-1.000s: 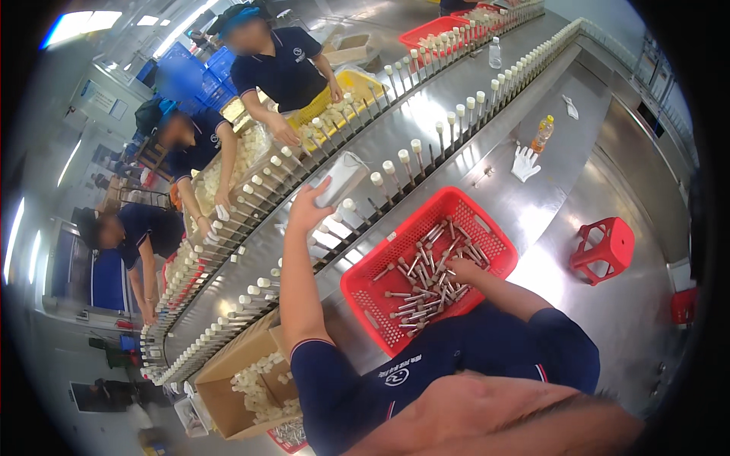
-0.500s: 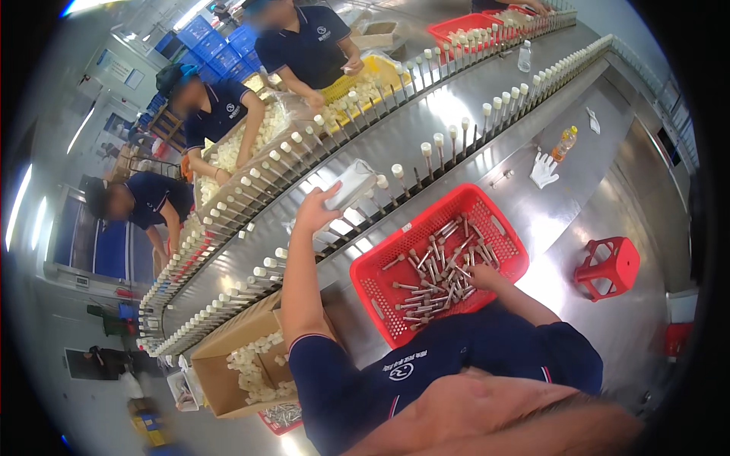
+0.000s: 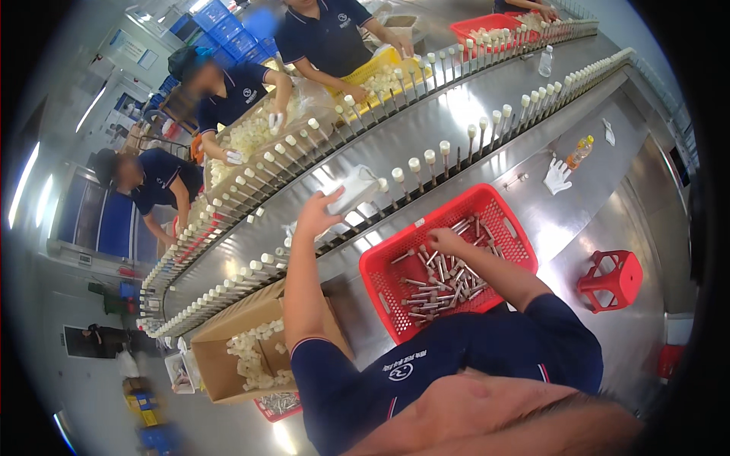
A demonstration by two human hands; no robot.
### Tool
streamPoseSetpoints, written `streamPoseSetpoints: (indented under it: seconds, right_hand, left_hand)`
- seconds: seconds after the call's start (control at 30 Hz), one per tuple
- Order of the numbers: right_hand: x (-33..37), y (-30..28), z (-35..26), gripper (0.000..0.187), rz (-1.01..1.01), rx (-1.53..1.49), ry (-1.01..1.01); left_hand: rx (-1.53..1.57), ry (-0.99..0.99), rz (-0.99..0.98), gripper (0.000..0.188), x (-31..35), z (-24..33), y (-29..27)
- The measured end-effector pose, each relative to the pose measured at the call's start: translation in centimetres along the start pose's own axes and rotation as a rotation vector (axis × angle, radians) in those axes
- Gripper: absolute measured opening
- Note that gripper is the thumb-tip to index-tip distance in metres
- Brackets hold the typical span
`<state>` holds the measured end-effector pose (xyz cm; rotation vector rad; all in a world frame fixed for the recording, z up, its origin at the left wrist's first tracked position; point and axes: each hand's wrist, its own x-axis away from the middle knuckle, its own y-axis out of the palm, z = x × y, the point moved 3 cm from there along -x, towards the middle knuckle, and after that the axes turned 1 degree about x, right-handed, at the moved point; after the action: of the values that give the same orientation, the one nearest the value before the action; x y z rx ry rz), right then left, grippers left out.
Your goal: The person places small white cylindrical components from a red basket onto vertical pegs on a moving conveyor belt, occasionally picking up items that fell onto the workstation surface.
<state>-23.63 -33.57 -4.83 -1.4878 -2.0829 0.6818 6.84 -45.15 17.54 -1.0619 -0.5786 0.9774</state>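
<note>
While silvery rods (image 3: 444, 286) lie jumbled (brownish-headed), left hand (image 3: 315, 216) grip unclear; right hand (image 3: 445, 242) likewise

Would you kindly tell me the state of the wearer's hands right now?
Left hand: at the whitish block; whether it grips it cannot be told.
Right hand: curled over the red basket; whether it holds anything cannot be told.

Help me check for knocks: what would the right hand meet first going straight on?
The right hand would likely meet the red basket, at its far wall; depth is unclear, so it might pass above.
</note>
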Motion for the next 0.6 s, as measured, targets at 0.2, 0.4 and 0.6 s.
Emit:
streamPoseSetpoints:
  seconds: [0.2,0.4,0.6]
  right_hand:
    - [-8.3,4.2,-4.4,0.046,0.131,-0.124,-0.160]
    - [-12.8,3.9,-7.3,0.036,0.293,-0.768,0.051]
    - [-7.0,-3.5,-12.1,0.017,0.470,-0.371,-0.241]
  left_hand:
    - [0.102,0.019,0.059,0.070,0.1,1.8,-2.0]
    - [0.037,0.040,0.059,0.070,0.7,2.5,-2.6]
    - [0.077,-0.039,0.071,0.070,3.1,-2.1,0.4]
